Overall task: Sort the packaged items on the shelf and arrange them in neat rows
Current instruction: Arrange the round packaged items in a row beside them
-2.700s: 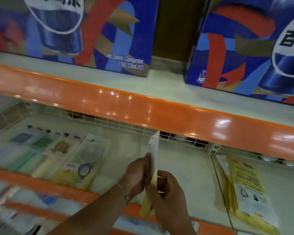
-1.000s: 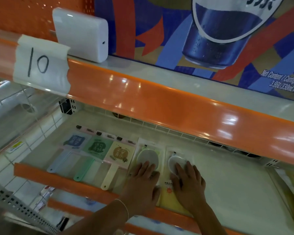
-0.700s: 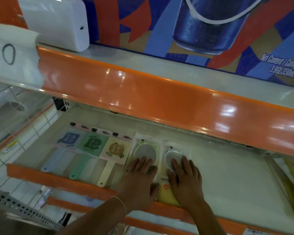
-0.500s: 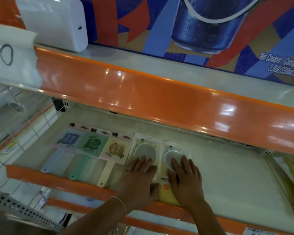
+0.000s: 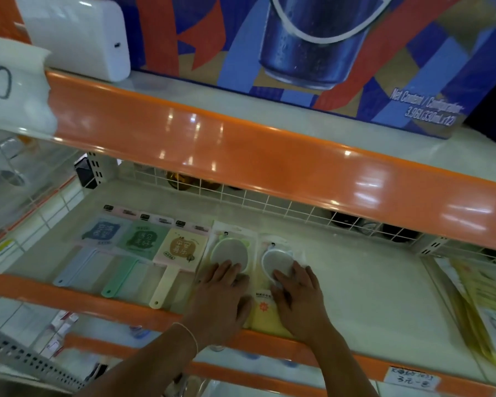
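Flat glossy packets (image 5: 271, 282) with round inserts under two flat hands (image 5: 221, 296)

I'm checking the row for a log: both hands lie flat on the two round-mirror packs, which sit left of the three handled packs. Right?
Not quite. The head view shows the left hand and right hand flat on the two round-mirror packs, but these sit right of the three handled packs.

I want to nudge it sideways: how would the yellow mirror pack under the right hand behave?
The yellow pack lies flat and thin, so probably light and slightly floppy. Its glossy film likely slides easily on the smooth shelf. The right hand presses it flat.
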Motion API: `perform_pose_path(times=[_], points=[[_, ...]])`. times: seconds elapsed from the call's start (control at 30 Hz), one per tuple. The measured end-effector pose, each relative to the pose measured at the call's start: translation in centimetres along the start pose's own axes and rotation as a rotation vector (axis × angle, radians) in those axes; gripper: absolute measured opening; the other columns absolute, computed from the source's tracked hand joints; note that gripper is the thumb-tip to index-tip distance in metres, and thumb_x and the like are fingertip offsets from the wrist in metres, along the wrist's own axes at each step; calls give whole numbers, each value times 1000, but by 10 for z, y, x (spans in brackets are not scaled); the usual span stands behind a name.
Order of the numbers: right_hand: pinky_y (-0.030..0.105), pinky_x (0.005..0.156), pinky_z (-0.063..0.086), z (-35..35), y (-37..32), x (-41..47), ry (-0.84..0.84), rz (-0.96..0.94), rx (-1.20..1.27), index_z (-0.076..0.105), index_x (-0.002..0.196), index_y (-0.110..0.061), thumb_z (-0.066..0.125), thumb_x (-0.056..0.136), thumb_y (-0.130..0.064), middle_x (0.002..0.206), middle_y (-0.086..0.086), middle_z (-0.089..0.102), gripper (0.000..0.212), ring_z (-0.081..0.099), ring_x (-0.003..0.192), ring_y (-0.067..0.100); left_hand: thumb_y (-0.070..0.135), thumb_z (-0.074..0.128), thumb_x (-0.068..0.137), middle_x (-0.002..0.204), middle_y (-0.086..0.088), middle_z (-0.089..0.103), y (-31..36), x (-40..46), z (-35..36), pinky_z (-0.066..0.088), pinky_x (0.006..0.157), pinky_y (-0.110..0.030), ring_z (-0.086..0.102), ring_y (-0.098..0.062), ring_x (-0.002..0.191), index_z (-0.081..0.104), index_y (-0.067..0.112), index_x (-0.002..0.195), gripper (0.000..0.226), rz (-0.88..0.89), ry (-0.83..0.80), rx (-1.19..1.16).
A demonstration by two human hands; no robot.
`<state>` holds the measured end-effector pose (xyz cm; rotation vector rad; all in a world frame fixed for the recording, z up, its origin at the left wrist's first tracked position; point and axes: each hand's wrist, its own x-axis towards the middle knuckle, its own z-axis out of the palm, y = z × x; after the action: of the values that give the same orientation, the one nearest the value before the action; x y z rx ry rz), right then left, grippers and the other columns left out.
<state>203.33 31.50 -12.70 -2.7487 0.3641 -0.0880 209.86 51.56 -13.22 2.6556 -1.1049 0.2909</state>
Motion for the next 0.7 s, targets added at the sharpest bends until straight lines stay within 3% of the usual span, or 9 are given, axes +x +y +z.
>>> perform_pose_path(times=[0.1,0.2,0.3,0.37,0.43,0.57,0.7], points=[[50,112,34,-11,15,-7,91,-10,126,74,110,-19,45,84,-42,125,17,64,44,50,127,37,45,46,87,96,-3,64,10,8,-14,47,90,-44,60,-26,94,66,21,82,32,2,48,22],[34,109,32,-35,40,-17,176,98,236,73,112,-21,60,87,-29,133,13,58,28,44,132,32,42,40,88,84,-4,60,32,28,-28,47,84,-41,57,-26,84,62,18,74,36,-9,68,13],[29,105,32,-61,76,-29,311,160,246,74,108,-20,71,85,-19,127,12,62,23,50,126,31,42,28,87,92,-5,61,69,60,-32,45,90,-42,57,-28,91,65,15,84,46,21,32,-15],[39,102,44,-80,107,-36,387,193,254,75,105,-17,73,83,-19,121,15,66,22,56,120,33,43,26,86,96,-5,63,102,81,-31,46,92,-42,58,-28,94,68,15,92,51,41,16,-55],[48,87,56,-101,140,-47,441,241,256,75,105,-17,73,82,-24,118,14,67,24,61,112,32,44,25,86,100,-4,64,140,100,-27,45,93,-40,58,-26,97,68,15,100,53,78,1,-95],[40,84,56,-143,194,-68,556,345,205,72,107,-14,73,82,-26,114,13,68,28,69,85,35,40,36,93,115,-7,58,220,132,-17,37,101,-39,51,-27,110,60,13,118,43,176,-81,-146],[38,84,52,-168,245,-82,589,400,148,70,111,-5,69,82,-27,107,19,69,36,66,93,38,35,40,97,125,-6,52,290,154,-6,33,105,-37,44,-25,118,52,12,127,40,239,-145,-172]])
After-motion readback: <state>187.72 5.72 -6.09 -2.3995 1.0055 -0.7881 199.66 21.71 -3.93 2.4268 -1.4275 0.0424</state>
